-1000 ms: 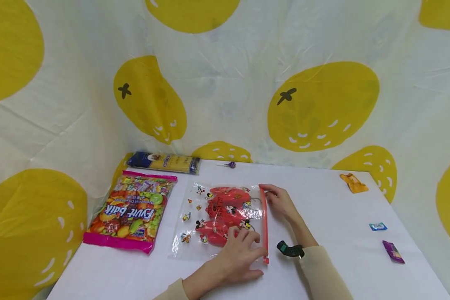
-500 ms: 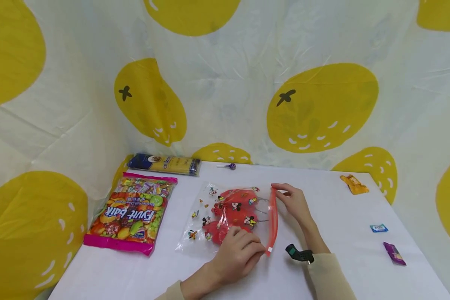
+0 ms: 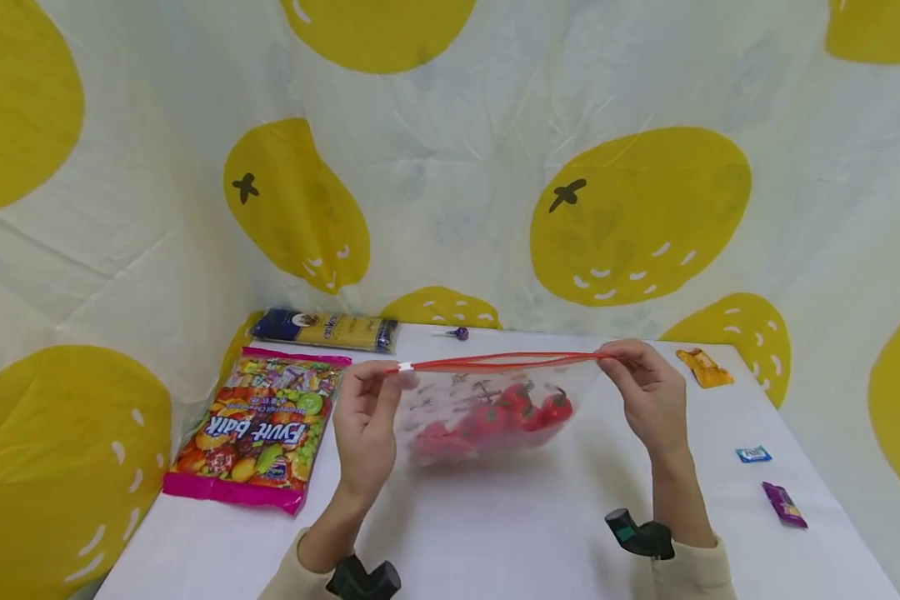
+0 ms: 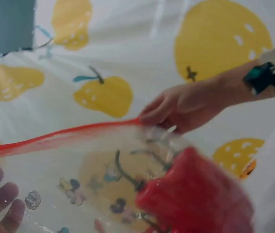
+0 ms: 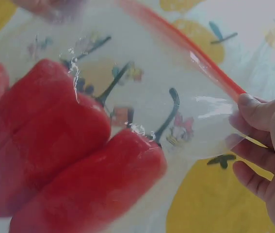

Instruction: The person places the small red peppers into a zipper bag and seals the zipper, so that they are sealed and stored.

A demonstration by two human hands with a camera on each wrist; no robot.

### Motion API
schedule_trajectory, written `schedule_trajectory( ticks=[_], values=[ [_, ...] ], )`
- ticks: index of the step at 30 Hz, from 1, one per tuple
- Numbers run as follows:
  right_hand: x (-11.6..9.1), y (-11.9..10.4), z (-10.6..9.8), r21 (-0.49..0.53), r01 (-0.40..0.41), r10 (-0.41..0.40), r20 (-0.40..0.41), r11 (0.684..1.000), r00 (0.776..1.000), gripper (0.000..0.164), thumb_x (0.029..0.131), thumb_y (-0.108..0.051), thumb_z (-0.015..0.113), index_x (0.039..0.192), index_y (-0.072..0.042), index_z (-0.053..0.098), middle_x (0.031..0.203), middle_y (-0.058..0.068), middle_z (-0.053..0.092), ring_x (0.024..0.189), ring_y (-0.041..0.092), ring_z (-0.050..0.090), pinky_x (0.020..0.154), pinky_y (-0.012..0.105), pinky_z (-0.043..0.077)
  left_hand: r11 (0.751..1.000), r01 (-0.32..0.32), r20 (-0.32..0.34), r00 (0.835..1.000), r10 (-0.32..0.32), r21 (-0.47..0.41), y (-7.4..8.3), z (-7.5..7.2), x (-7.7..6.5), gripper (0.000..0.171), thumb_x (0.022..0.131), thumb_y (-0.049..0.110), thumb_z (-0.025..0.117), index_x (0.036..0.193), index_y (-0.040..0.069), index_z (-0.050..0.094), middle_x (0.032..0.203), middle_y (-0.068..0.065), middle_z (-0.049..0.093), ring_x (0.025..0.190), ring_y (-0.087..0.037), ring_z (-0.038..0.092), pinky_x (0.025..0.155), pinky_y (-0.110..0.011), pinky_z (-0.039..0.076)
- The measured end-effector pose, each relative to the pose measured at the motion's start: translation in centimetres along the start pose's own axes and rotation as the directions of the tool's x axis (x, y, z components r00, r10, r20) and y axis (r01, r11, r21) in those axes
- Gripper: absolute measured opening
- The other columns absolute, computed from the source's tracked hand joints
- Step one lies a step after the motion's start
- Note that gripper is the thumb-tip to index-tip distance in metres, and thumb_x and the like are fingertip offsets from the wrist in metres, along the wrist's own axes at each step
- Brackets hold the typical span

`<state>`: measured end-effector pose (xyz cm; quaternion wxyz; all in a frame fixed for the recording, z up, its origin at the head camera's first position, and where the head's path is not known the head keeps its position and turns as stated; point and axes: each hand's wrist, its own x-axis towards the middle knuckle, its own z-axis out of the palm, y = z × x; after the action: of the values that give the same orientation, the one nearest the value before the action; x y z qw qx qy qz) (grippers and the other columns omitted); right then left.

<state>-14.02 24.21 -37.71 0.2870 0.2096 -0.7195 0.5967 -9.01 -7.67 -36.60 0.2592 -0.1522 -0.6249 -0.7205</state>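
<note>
A clear zip bag (image 3: 450, 400) printed with small cartoon figures hangs between my hands, its red zip edge stretched sideways at the top. My left hand (image 3: 367, 425) pinches the left top corner by the white slider (image 3: 406, 367). At the opposite corner, my right hand (image 3: 648, 392) pinches the end of the red strip. Inside the bag lie several red peppers (image 3: 521, 408) with dark curved stems. They look large and glossy in the right wrist view, where the right thumb and fingers hold the corner. The two red lips of the bag part slightly along the middle.
A pink-edged bag of fruit chews (image 3: 258, 425) lies at left, with a spaghetti pack (image 3: 326, 329) behind it. A lollipop (image 3: 459, 333) is near the back edge. Orange (image 3: 705, 367), blue (image 3: 753, 454) and purple (image 3: 784, 504) small wrapped packets lie at right. A fruit-print curtain (image 3: 450, 208) encloses the table.
The zip bag, flat on the table before, has been lifted and turned so its red edge is on top. The left hand moved to the slider corner, and the right hand kept the other end.
</note>
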Motion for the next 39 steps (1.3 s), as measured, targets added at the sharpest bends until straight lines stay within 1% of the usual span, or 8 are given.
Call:
schedule_trajectory(
  ticks=[4,9,17,23,26,29,33,39],
  values=[
    [-0.4,-1.7,0.4,0.072,0.032,-0.029,-0.037,0.997,0.999,0.019,0.082,0.017,0.057,0.101,0.018,0.058,0.098,0.003,0.066,0.089,0.011,0.065,0.084,0.016,0.053,0.987,0.127,-0.034,0.991,-0.131,-0.094,-0.5,-0.8,0.9,0.019,0.098,0.016,0.048,0.111,0.002,0.046,0.099,-0.007,0.060,0.092,-0.019,0.063,0.091,-0.030,0.053],
    [-0.6,-2.4,0.5,0.068,0.015,-0.013,-0.038,0.998,0.999,0.021,0.083,0.016,0.057,0.103,0.017,0.057,0.098,0.005,0.066,0.088,0.013,0.065,0.083,0.016,0.053,0.986,0.131,-0.041,0.990,-0.136,-0.100,-1.1,-0.9,1.4,0.023,0.098,0.019,0.048,0.114,0.002,0.046,0.100,-0.008,0.060,0.093,-0.022,0.063,0.092,-0.031,0.053],
    [-0.4,-2.6,0.7,-0.159,-0.013,0.010,-0.016,0.987,1.000,0.025,0.083,0.010,0.061,0.108,0.007,0.062,0.102,0.003,0.066,0.094,0.011,0.059,0.087,0.012,0.050,0.991,0.132,-0.068,0.989,-0.131,0.008,-1.6,-1.3,1.7,0.027,0.095,0.025,0.054,0.116,0.007,0.053,0.102,-0.006,0.062,0.093,-0.022,0.063,0.091,-0.027,0.053],
    [1.0,-4.6,2.0,-0.356,0.161,-0.144,0.075,0.920,0.987,0.030,0.079,-0.008,0.072,0.109,-0.004,0.066,0.103,0.009,0.066,0.103,0.011,0.057,0.098,0.015,0.040,0.998,0.061,-0.043,0.997,-0.060,0.022,-1.7,-1.4,1.7,0.024,0.095,0.017,0.054,0.114,0.002,0.055,0.100,-0.005,0.062,0.090,-0.020,0.064,0.088,-0.026,0.054],
    [2.0,-6.0,3.6,-0.437,0.309,-0.255,0.179,0.845,0.950,0.037,0.080,-0.031,0.074,0.106,-0.006,0.068,0.102,0.009,0.067,0.103,0.018,0.057,0.097,0.026,0.036,0.998,0.046,-0.035,0.998,-0.045,0.040,-1.7,-1.4,1.7,0.025,0.095,0.015,0.054,0.114,-0.001,0.054,0.099,-0.005,0.061,0.090,-0.018,0.064,0.088,-0.024,0.054],
    [2.9,-7.4,6.0,-0.467,0.444,-0.332,0.305,0.765,0.893,0.052,0.080,-0.050,0.068,0.107,-0.006,0.068,0.103,0.009,0.068,0.100,0.023,0.057,0.090,0.035,0.036,0.997,0.045,-0.035,0.998,-0.043,0.059,-1.7,-1.4,1.7,0.025,0.096,0.014,0.053,0.115,-0.002,0.054,0.100,-0.004,0.061,0.089,-0.017,0.064,0.087,-0.023,0.054],
    [3.7,-8.9,9.5,-0.470,0.557,-0.348,0.461,0.685,0.816,0.050,0.080,-0.048,0.069,0.110,-0.008,0.067,0.105,0.006,0.069,0.100,0.022,0.060,0.088,0.036,0.042,0.998,0.029,-0.030,0.999,-0.028,0.062,-1.7,-1.5,1.7,0.024,0.095,0.011,0.053,0.114,-0.003,0.054,0.099,-0.004,0.061,0.088,-0.017,0.065,0.086,-0.024,0.055],
    [4.2,-10.4,14.2,-0.448,0.652,-0.324,0.610,0.612,0.723,0.034,0.083,-0.034,0.070,0.110,-0.013,0.068,0.105,0.000,0.068,0.101,0.017,0.062,0.085,0.032,0.045,0.999,-0.006,-0.017,1.000,0.007,0.041,-1.6,-1.5,1.7,0.022,0.095,0.007,0.053,0.113,-0.006,0.054,0.100,-0.001,0.061,0.088,-0.016,0.064,0.085,-0.024,0.055]
  ],
)
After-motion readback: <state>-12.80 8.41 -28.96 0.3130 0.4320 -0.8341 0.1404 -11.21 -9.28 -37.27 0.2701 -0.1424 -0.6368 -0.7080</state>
